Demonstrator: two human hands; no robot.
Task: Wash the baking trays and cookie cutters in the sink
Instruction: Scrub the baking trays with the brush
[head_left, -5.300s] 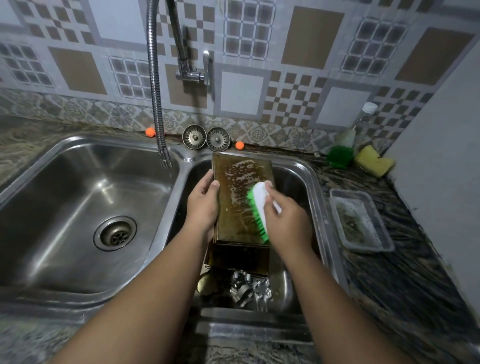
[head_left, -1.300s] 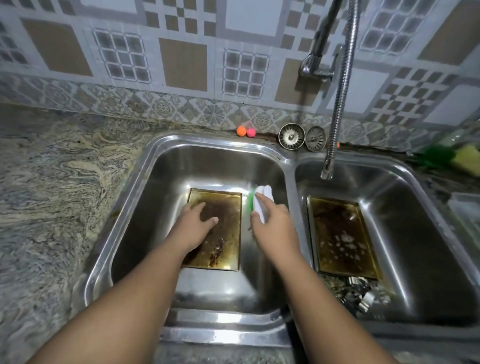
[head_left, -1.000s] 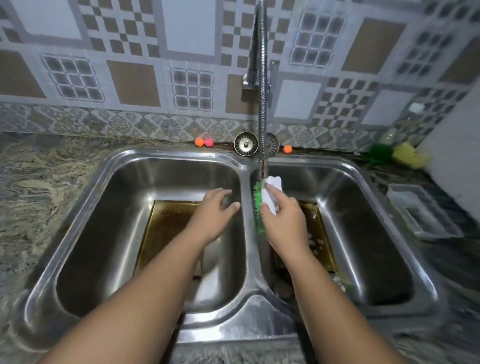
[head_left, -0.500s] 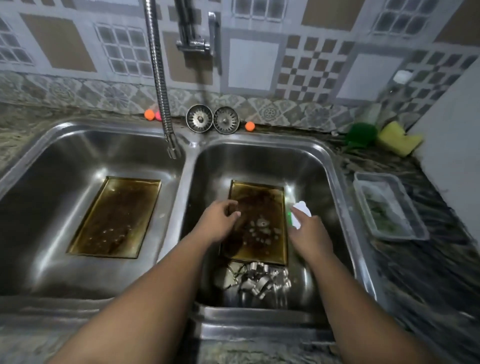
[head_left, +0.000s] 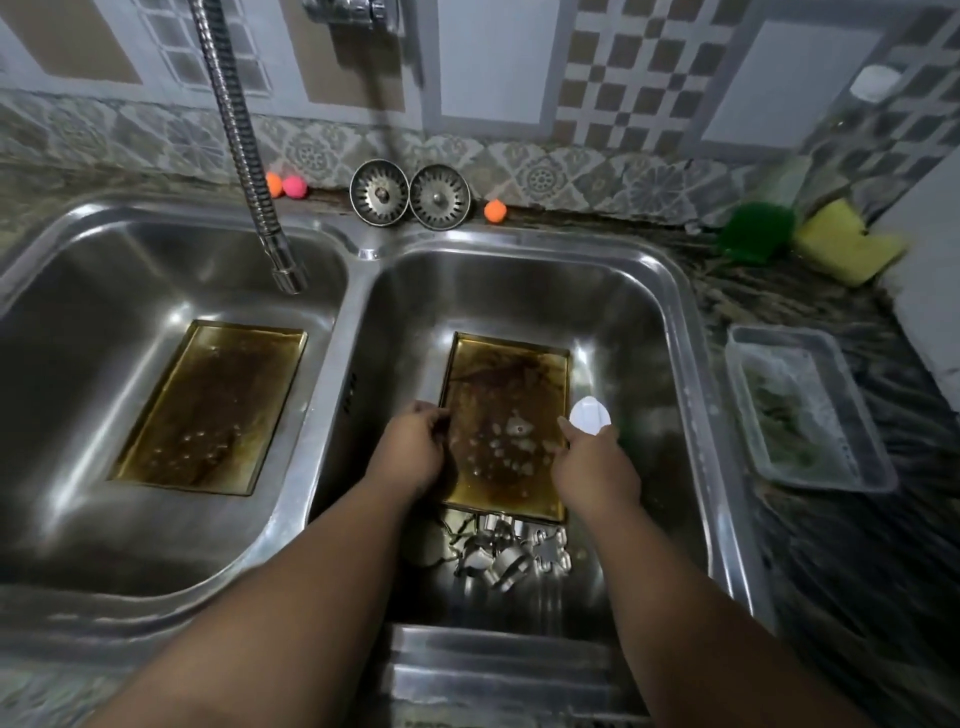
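A person's left hand (head_left: 410, 449) closes its grip on the left rim of a brown-stained rectangular metal baking tray (head_left: 506, 395), fingers curled at the tray's edge. The tray lies flat on the floor of the right basin of a double stainless-steel sink (head_left: 340, 332). The right hand (head_left: 592, 462), at the tray's right rim, has its grip closed round a white-handled scrubbing brush (head_left: 589, 414), with a blur of green bristles showing just to the right of the fingers. Blobs of foam dot the tray's middle. A heap of small shiny metal cookie cutters (head_left: 506, 553) lies in the same basin at the tray's near end. A second stained rectangular baking tray (head_left: 213, 408) lies flat in the left basin, well apart from both hands; the nozzle of a flexible chrome tap hose (head_left: 244, 140) hangs over that basin. Along the back edge of the dark marbled stone counter (head_left: 831, 561), two round metal sink strainers (head_left: 379, 192) lean against the patterned wall tiles, with an orange ball (head_left: 274, 184) and a pink ball (head_left: 294, 187) to their left and another orange ball (head_left: 495, 211) to their right. Toward the counter's far right corner sit a green scourer (head_left: 756, 234) and a yellow sponge (head_left: 844, 244); nearer, beside the sink's right rim, stands a clear rectangular plastic container (head_left: 857, 431).
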